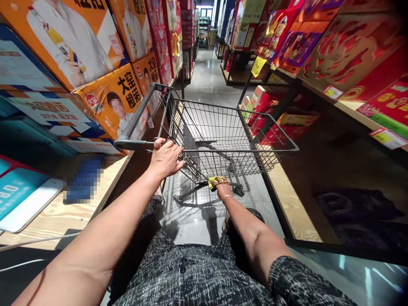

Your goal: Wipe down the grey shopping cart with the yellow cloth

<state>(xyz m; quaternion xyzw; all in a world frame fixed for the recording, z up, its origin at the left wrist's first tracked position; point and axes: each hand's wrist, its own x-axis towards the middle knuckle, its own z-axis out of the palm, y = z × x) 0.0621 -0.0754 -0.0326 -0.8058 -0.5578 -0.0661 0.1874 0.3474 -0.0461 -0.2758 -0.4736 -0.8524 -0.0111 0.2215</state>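
A grey wire shopping cart (270, 127) stands in a shop aisle just ahead of me. My left hand (166, 158) is closed over the cart's rear rim, beside the grey handle bar (140, 111). My right hand (221, 187) reaches low under the basket and presses a yellow cloth (215, 182) against the cart's lower frame (204, 183). The basket holds nothing that I can see. My patterned dark clothing fills the bottom of the view.
Shelves of orange boxes (114, 97) line the left side, with a wooden shelf board (60, 212) below them. Red gift boxes (350, 51) fill the right shelves, above a low wooden ledge (287, 199). A glossy tiled aisle (207, 80) runs ahead between the shelves.
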